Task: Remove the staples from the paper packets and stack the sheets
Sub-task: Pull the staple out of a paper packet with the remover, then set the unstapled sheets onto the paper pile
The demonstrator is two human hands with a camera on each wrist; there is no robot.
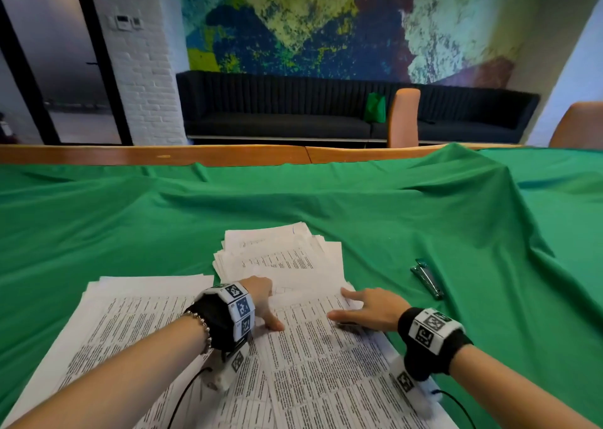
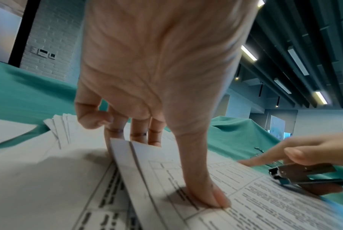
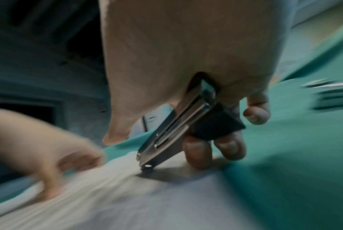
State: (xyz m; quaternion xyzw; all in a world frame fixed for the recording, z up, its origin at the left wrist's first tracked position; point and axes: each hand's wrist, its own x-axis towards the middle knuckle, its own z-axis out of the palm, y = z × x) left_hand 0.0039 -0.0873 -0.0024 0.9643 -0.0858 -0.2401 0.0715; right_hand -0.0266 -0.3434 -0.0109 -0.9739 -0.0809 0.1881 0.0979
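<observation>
A printed paper packet (image 1: 326, 363) lies in front of me on the green cloth. My left hand (image 1: 269, 311) holds it down: the thumb (image 2: 215, 197) presses flat on the top page, and the other fingers (image 2: 139, 135) stand behind the raised left edges of the sheets. My right hand (image 1: 365, 311) grips a metal staple remover (image 3: 172, 132) with its fingers curled round it. The index finger (image 1: 347, 294) points at the packet's far right corner. The remover's tip (image 3: 146, 167) touches the paper there. The staple itself is not visible.
A messy stack of loose sheets (image 1: 284, 258) lies just beyond the packet, and another pile of printed pages (image 1: 130, 324) to its left. A second metal tool (image 1: 427, 278) rests on the cloth to the right. The cloth (image 1: 456, 216) bulges at the back right.
</observation>
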